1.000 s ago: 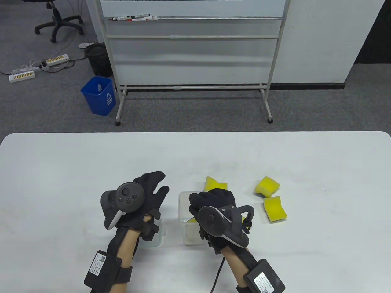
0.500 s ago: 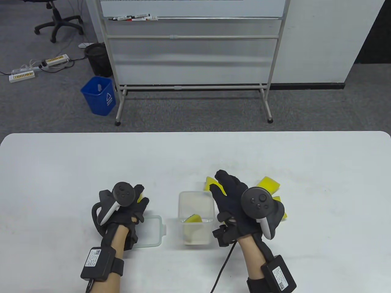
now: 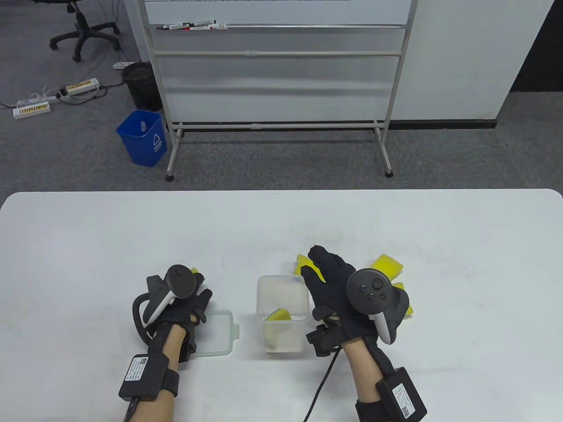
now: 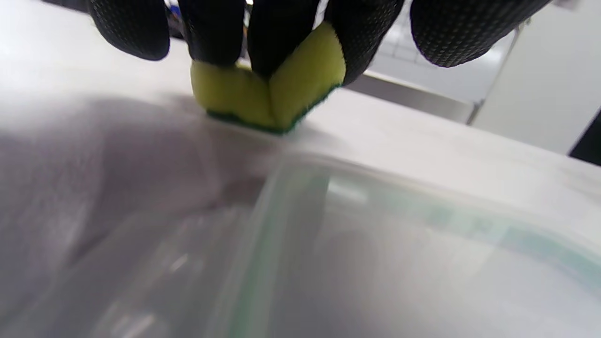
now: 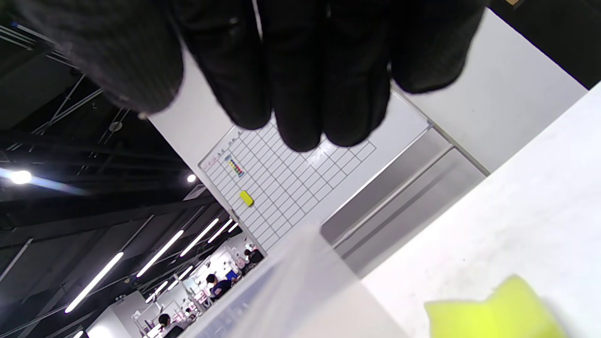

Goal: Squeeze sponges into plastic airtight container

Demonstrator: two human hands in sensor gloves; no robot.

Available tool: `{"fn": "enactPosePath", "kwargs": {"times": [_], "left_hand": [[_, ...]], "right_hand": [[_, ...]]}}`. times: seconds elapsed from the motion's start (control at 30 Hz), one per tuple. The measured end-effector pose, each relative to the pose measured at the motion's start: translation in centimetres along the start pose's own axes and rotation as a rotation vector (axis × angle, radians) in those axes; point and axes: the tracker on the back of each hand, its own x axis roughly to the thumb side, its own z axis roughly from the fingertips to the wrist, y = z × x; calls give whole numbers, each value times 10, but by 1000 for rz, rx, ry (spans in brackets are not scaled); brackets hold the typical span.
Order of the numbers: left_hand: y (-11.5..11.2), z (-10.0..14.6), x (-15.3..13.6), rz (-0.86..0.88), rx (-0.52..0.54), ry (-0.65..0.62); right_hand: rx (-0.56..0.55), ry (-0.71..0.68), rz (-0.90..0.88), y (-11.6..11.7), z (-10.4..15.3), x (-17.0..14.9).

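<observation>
A clear plastic container [image 3: 260, 293] stands open at the table's front middle, with one yellow sponge [image 3: 277, 315] inside. My left hand [image 3: 199, 288] is left of it and squeezes a folded yellow sponge [image 4: 267, 94], which sits on the table just past the lid [image 3: 217, 332]. Only a sliver of that sponge [image 3: 195, 269] shows in the table view. My right hand [image 3: 321, 281] is stretched flat and holds nothing, right beside the container's right wall. Loose sponges lie behind its fingers [image 3: 303, 263], to the right [image 3: 388, 265] and under its tracker [image 3: 409, 305].
The lid [image 4: 375, 234] lies flat on the table under my left wrist. A sponge [image 5: 497, 310] and the container's rim [image 5: 291, 281] show in the right wrist view. A whiteboard stand [image 3: 277, 88] stands beyond the table's far edge.
My right hand has left the container's mouth and moved to its right side, fingers spread. My left hand has come down from above the lid and gripped a sponge on the table.
</observation>
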Motion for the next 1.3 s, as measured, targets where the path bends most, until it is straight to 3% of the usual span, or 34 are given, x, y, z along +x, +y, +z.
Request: {"fn": "enactPosePath", "kwargs": {"times": [0.2,0.3,0.43,0.47,0.63,0.87,1.07,1.17,1.3], "left_hand": [[13,5,-3,75,50,26],[33,13,3,145,134,-10],[63,29,16,368,221,-104],[74,36,23,513,225,-169],[101,60,49,791,195,-377],[116,86,80,993,95,-578],[111,111,121,987,0,-727],[104,116,133,992,-33,-764],[95,116,142,1039,-118,-807]], "right_hand": [[-2,-7,1,1,0,0],[-8,-11,-7,0,0,1],[-17,-31,-7,-3,2,6],[-25,-42,-12,-4,4,8],[-31,-105,-35,-4,10,22],[-25,-150,-121,-3,19,37],[30,-80,-287,0,19,32],[86,-29,-419,2,18,28],[79,44,-510,2,16,20]]}}
